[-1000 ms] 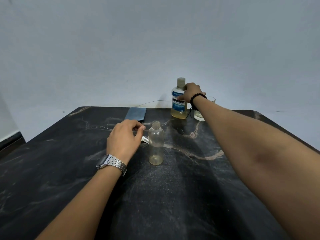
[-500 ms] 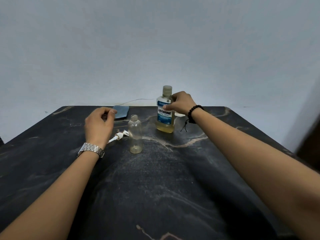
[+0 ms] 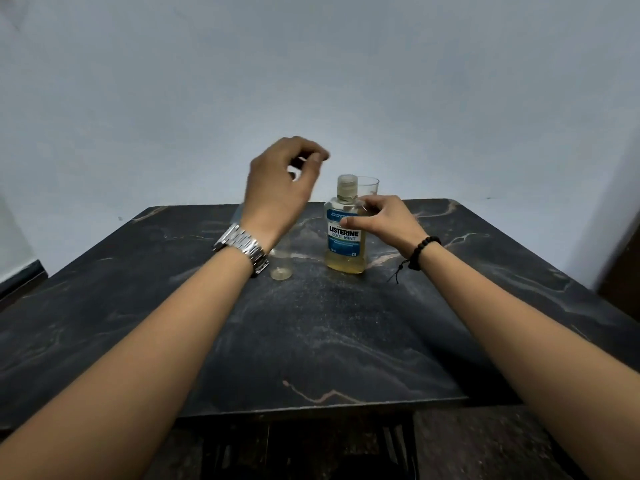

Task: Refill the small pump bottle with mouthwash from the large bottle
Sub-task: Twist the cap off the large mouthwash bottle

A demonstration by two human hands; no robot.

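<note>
Dark marble table [image 3: 329,341] under both arms. Right hand [image 3: 384,220] grips big mouthwash bottle [image 3: 345,237], upright, cap on. Left hand [image 3: 280,188] raised above table, fingers loosely curled, holding nothing. Small bottle [image 3: 281,268] upright behind left wrist, mostly hidden. Clear cup [image 3: 367,186] behind big bottle.

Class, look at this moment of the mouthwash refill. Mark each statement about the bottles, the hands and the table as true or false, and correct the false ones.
1. The right hand grips the Listerine bottle. True.
2. The cap is off the Listerine bottle. False: the cap is on its neck.
3. The left hand holds the small bottle. False: it is raised above the table, holding nothing visible.
4. A clear cup stands behind the Listerine bottle. True.
5. The small bottle is full. False: only a little liquid sits at its bottom.
6. The Listerine bottle stands upright on the dark marbled table. True.
</note>
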